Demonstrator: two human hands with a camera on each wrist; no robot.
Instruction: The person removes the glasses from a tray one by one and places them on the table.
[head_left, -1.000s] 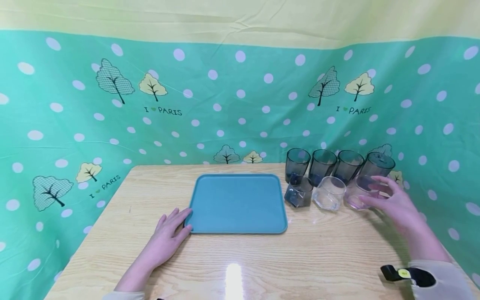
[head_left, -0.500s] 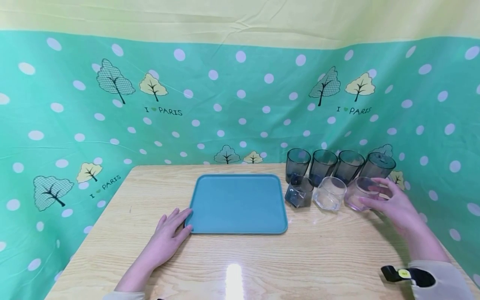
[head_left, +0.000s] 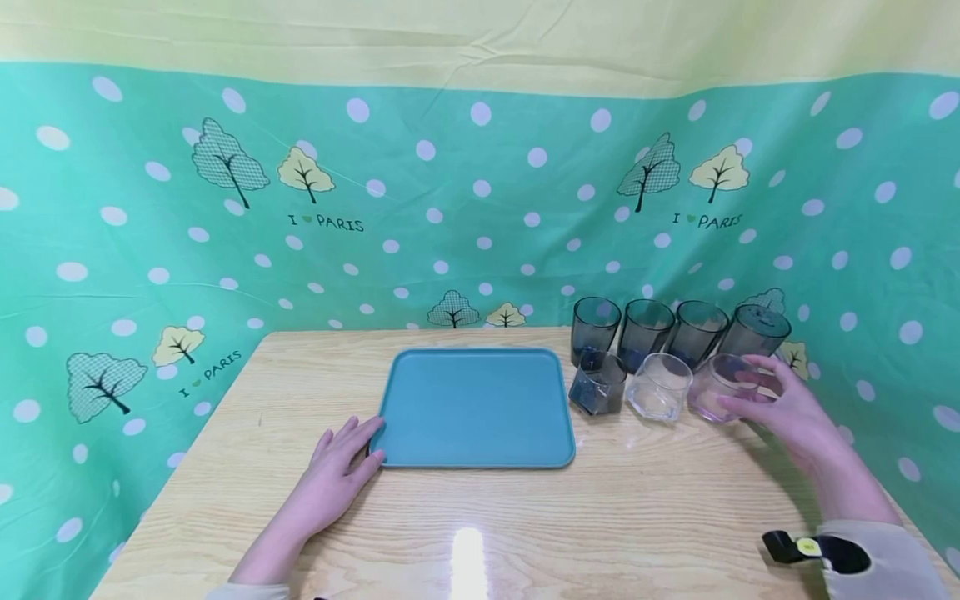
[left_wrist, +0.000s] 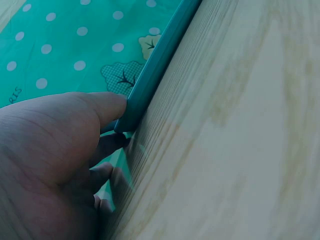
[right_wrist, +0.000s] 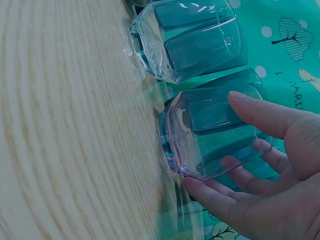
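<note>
My right hand [head_left: 787, 417] holds a clear, faintly pink low glass [right_wrist: 215, 130], thumb on one side and fingers around the other. This glass [head_left: 716, 392] stands upright at the right end of the front row. Beside it are another clear low glass [head_left: 658, 390] and a dark smoky low glass [head_left: 597, 387]. A blue rectangular tray [head_left: 480, 408] lies flat in the middle of the table. At its front left corner rests my left hand [head_left: 333, 483], fingers extended. The left wrist view shows that thumb against the tray's edge [left_wrist: 150, 75].
Behind the low glasses stands a row of several tall dark tumblers [head_left: 645, 333], close together. The wooden table [head_left: 600, 525] reaches back to a green dotted cloth [head_left: 480, 208], which also hangs along both sides.
The right hand's fingers have shifted very slightly at the pinkish glass. The left hand, the tray and the other glasses have kept their places.
</note>
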